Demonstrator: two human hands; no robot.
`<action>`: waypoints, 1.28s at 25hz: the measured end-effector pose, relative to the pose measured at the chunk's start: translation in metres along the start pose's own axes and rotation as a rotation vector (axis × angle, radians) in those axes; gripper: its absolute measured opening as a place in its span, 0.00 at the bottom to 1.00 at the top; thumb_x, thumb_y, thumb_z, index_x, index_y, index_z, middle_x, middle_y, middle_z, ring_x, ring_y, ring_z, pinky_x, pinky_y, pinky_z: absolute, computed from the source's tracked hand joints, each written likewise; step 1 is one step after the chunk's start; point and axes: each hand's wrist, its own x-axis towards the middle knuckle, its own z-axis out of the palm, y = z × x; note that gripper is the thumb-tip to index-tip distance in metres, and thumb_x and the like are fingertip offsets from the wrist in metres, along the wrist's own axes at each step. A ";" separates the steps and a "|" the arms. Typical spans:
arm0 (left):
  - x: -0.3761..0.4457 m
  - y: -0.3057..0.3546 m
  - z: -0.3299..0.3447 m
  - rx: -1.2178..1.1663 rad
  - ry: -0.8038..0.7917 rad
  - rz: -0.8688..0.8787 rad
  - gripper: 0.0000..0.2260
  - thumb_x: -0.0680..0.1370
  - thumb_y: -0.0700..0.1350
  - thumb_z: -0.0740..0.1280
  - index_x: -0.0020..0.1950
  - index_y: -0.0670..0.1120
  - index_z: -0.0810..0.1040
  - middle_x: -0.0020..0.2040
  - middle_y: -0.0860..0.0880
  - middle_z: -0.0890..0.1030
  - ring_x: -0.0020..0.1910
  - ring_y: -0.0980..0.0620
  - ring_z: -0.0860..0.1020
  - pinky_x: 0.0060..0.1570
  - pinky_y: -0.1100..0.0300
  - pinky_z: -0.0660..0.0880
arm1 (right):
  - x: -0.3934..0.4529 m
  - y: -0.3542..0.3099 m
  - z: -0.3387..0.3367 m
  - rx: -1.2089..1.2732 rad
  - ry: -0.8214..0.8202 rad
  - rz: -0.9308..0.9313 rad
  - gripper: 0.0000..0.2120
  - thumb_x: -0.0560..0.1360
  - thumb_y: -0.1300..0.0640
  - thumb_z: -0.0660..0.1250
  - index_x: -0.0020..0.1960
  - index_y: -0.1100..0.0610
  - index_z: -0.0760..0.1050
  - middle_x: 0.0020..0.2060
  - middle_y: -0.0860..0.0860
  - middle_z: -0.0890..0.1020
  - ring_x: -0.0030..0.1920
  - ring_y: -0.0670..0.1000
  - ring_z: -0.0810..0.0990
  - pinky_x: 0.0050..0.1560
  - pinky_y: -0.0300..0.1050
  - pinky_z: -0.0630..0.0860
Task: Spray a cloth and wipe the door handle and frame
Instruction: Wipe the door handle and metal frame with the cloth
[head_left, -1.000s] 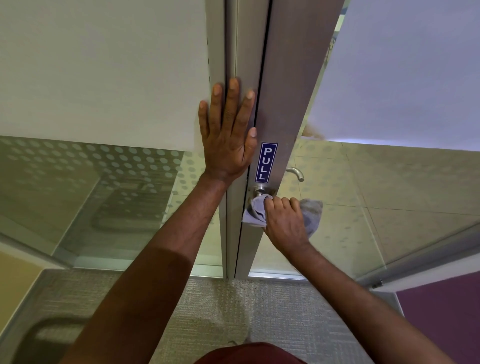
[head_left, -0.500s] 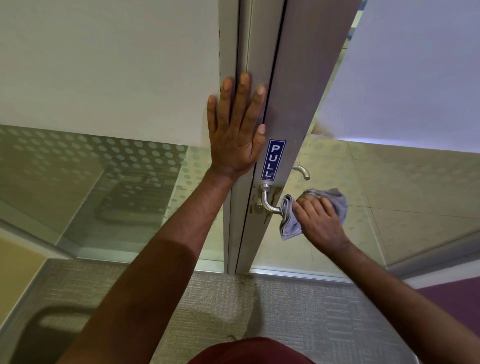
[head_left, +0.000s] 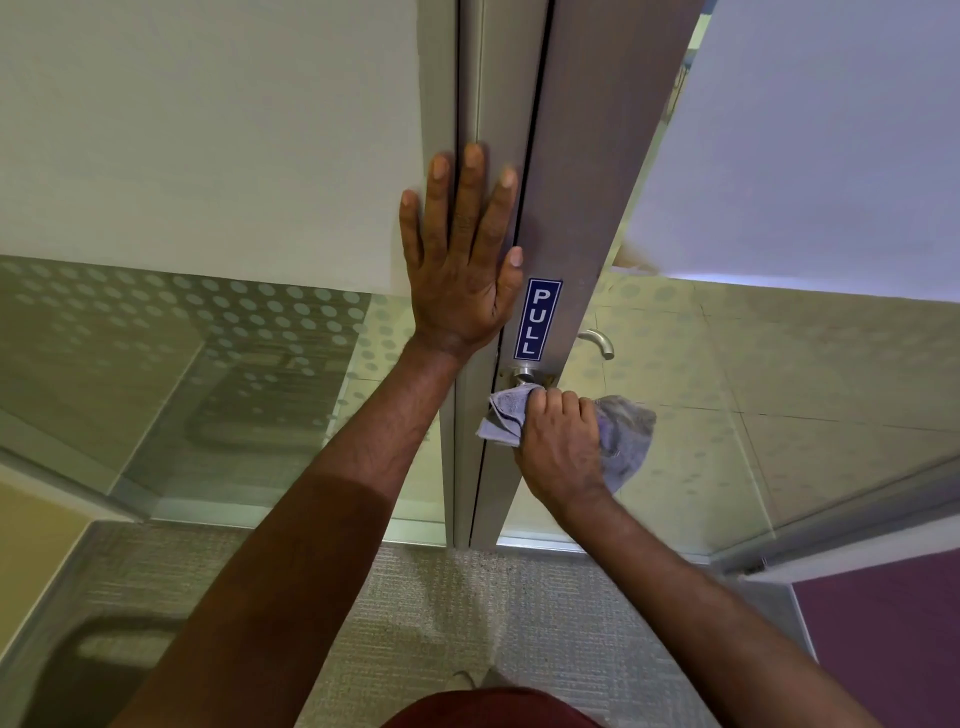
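Observation:
A grey metal door frame (head_left: 576, 171) runs up the middle, with a blue PULL sticker (head_left: 537, 319) on the door's edge. My left hand (head_left: 464, 254) lies flat on the frame, fingers spread, just left of the sticker. Below the sticker, only the round base of the silver door handle (head_left: 523, 375) shows; its lever is hidden. My right hand (head_left: 563, 447) grips a pale blue-grey cloth (head_left: 626, 436) wrapped over that lever. The handle of the door's other side (head_left: 598, 342) shows through the glass.
Frosted glass panels with a dot pattern (head_left: 249, 332) stand left and right of the frame. Grey carpet (head_left: 415, 613) covers the floor below. A purple panel (head_left: 883, 644) is at the bottom right. My dark red clothing (head_left: 493, 709) shows at the bottom edge.
My right hand has slid the cloth back left along the lever, from its outer end to its base near the door, covering the lever again. My left hand has stayed flat on the frame.

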 end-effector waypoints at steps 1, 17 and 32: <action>-0.001 0.000 0.001 0.004 0.001 0.000 0.24 0.85 0.53 0.51 0.80 0.46 0.62 0.78 0.37 0.68 0.84 0.51 0.39 0.81 0.42 0.45 | -0.003 0.005 0.004 0.019 0.033 -0.017 0.12 0.77 0.58 0.58 0.58 0.60 0.72 0.46 0.57 0.77 0.45 0.58 0.74 0.50 0.55 0.71; 0.000 0.001 -0.004 -0.023 -0.031 0.050 0.29 0.86 0.54 0.49 0.84 0.54 0.41 0.84 0.55 0.34 0.84 0.51 0.37 0.82 0.43 0.42 | -0.056 0.093 0.037 0.592 0.142 0.086 0.24 0.79 0.66 0.66 0.74 0.60 0.69 0.69 0.53 0.74 0.72 0.56 0.71 0.73 0.45 0.65; 0.002 -0.001 -0.001 -0.013 -0.049 0.036 0.25 0.85 0.54 0.51 0.82 0.47 0.57 0.84 0.46 0.51 0.84 0.51 0.36 0.82 0.44 0.42 | 0.003 0.052 0.005 2.128 0.034 1.254 0.14 0.82 0.44 0.63 0.50 0.55 0.76 0.41 0.53 0.81 0.39 0.50 0.83 0.42 0.44 0.81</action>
